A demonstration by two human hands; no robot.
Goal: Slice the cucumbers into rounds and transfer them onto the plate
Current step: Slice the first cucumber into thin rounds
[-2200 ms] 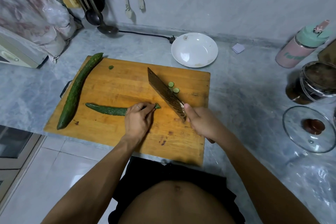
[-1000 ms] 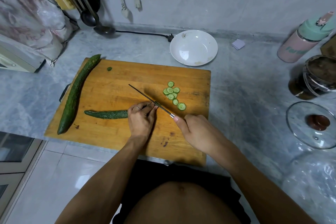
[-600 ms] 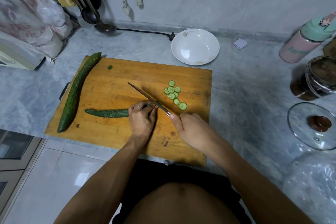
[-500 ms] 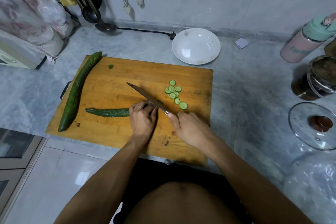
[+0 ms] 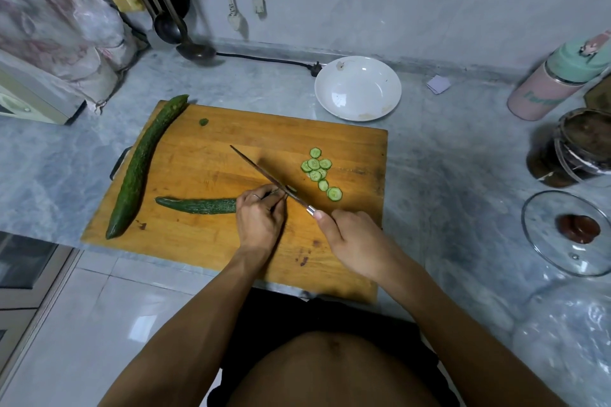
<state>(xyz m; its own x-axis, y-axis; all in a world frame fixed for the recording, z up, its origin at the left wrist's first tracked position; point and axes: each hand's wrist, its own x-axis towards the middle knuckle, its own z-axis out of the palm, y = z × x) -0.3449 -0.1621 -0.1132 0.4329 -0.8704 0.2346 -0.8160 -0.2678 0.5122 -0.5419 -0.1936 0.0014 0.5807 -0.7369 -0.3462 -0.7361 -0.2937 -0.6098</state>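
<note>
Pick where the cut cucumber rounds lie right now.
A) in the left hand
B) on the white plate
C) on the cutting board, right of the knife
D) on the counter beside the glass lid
C: the cucumber rounds sit clustered on the cutting board, right of the knife; the white plate holds none.

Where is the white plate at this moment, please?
In the head view, the white plate sits on the grey counter just beyond the far right corner of the cutting board, near the wall; it holds no slices yet.

More cucumber rounds (image 5: 320,172) lie cut since earlier.
</note>
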